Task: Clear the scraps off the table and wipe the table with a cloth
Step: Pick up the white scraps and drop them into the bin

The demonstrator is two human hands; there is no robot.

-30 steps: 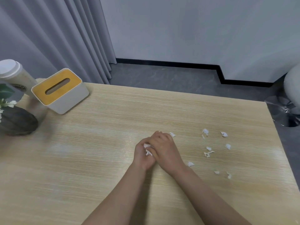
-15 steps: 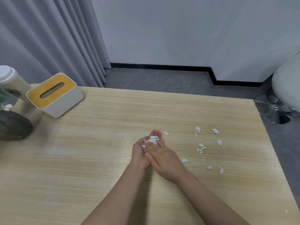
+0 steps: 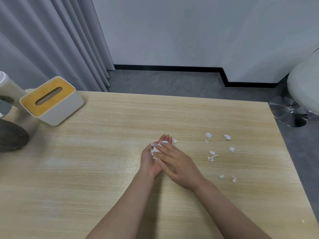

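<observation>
Left hand (image 3: 149,161) cupped palm-up, grip loosely curled round a wad of scraps (image 3: 158,149); right hand (image 3: 177,163) flat, fingers straight, pressing them in. More loose scraps (image 3: 212,153) lie on bench (image 3: 103,169) to the right. They look featherlight, soft, easily scattered: pinch each from above or sweep into the palm.

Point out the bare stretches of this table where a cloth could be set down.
Free: the wide table stretch between the tissue box and the left hand, and the far strip behind both hands. Crowded: beyond the right hand, where loose scraps lie scattered, and the far left corner.
</observation>
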